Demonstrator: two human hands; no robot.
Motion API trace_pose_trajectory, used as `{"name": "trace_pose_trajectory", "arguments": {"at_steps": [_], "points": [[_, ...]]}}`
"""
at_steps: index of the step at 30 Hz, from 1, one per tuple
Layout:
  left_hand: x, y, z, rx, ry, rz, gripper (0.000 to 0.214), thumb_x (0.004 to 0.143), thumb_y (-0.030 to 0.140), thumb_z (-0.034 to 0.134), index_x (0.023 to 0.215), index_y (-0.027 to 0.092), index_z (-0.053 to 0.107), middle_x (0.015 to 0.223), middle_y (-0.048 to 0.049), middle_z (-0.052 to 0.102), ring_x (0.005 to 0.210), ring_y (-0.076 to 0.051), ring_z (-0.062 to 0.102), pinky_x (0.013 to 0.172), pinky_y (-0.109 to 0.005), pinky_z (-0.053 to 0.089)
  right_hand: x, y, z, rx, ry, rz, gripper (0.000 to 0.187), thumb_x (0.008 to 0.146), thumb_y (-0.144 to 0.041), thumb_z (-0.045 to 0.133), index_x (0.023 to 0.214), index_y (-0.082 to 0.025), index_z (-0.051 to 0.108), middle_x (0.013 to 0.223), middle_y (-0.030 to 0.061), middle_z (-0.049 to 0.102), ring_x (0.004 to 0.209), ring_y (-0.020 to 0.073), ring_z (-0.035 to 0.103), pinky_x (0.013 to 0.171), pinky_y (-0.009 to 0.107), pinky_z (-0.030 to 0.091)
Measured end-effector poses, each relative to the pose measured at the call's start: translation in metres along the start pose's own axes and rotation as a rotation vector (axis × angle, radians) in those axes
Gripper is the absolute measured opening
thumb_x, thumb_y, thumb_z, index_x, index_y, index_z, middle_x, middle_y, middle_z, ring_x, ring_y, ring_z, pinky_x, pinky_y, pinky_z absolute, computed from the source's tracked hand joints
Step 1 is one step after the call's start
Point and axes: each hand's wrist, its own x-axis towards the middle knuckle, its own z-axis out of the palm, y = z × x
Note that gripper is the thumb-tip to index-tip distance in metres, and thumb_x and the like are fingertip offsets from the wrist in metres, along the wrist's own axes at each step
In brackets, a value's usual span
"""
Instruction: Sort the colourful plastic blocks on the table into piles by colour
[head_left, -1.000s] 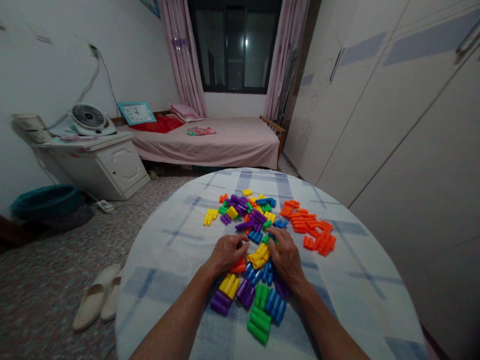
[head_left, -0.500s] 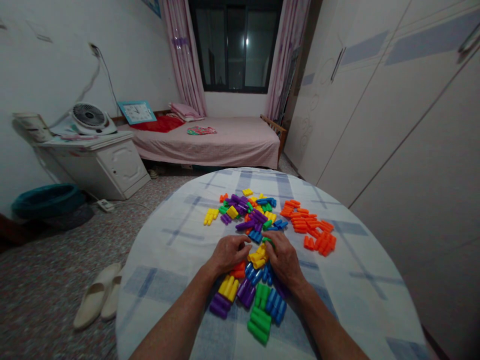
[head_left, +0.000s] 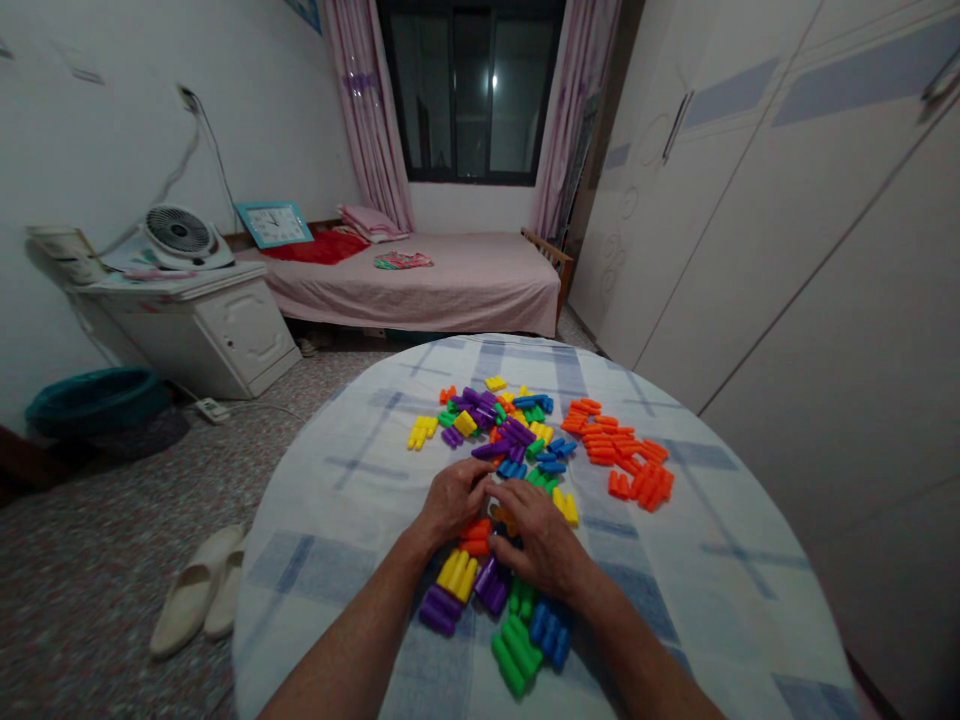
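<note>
1. Grip: both hands are curled, fingertips meeting at the centre of the frame. The left hand [head_left: 452, 503] and right hand [head_left: 538, 545] sit over an orange block [head_left: 476, 532], and I can't tell if either is actually pinching it, since the fingers hide the contact.
2. What changed: a second ago the right hand was further right, on top of the blue and yellow bits. It has slid left to join the other hand, so the handling has closed in on that one orange block (my read, anyway).
3. That slide uncovered a yellow block [head_left: 567, 508] just right of the right hand.
4. Orientation: the orange block lies flat, long axis roughly left-right across the frame. Which end is the rounded one is hidden.
5. Around it: green blocks [head_left: 516, 652] sit below the hands and the mixed pile [head_left: 499, 422] above. The orange pile [head_left: 626, 458] is to the upper right, all on the checked table [head_left: 360, 520].
</note>
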Motion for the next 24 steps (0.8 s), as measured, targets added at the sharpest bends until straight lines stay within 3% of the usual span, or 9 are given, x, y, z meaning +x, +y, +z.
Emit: {"name": "trace_pose_trajectory", "arguments": {"at_steps": [3,10,15,21,24], "points": [[0.0013,-0.0009,-0.0005,-0.057,0.014,-0.031,0.026,0.084,0.019,0.045,0.100,0.019,0.066,0.097,-0.0041,0.069,0.090,-0.016,0.062,0.084,-0.026,0.046,-0.0003,-0.0018,0.0002,-0.003,-0.035,0.015,0.055,0.074,-0.027,0.061,0.126,-0.021,0.043,0.119,0.0087,0.054,0.110,0.0232,0.047,0.094,0.040,0.036],[0.0036,-0.0041,-0.0006,-0.149,0.089,-0.104,0.027,0.084,0.023,0.044,0.098,0.018,0.066,0.095,-0.0031,0.070,0.084,-0.014,0.063,0.074,-0.022,0.048,0.0006,-0.0084,-0.0039,-0.032,-0.109,-0.015,0.034,0.077,-0.036,0.061,0.108,-0.023,0.056,0.100,0.0048,0.060,0.097,0.0208,0.051,0.088,0.037,0.035],[0.0031,-0.0032,0.0000,-0.121,0.071,-0.096,0.027,0.083,0.024,0.045,0.098,0.019,0.067,0.099,-0.0032,0.069,0.091,-0.015,0.062,0.078,-0.023,0.047,-0.0010,-0.0064,-0.0013,-0.049,-0.126,0.004,0.027,0.077,-0.027,0.061,0.104,-0.024,0.058,0.093,0.0025,0.059,0.093,0.0189,0.050,0.085,0.035,0.034],[0.0026,-0.0011,-0.0005,-0.099,0.047,-0.109,0.027,0.083,0.024,0.046,0.099,0.019,0.067,0.096,-0.0028,0.070,0.087,-0.015,0.063,0.077,-0.023,0.047,-0.0003,-0.0070,-0.0008,-0.040,-0.120,0.004,0.029,0.078,-0.027,0.060,0.106,-0.024,0.058,0.097,0.0034,0.059,0.095,0.0194,0.050,0.084,0.035,0.034],[0.0024,-0.0013,-0.0009,-0.088,0.049,-0.096,0.027,0.083,0.024,0.046,0.099,0.019,0.067,0.097,-0.0028,0.070,0.088,-0.015,0.063,0.076,-0.022,0.046,0.0010,-0.0103,-0.0033,-0.024,-0.128,-0.008,0.031,0.079,-0.035,0.059,0.108,-0.024,0.057,0.099,0.0040,0.060,0.095,0.0196,0.050,0.085,0.035,0.034]]}}
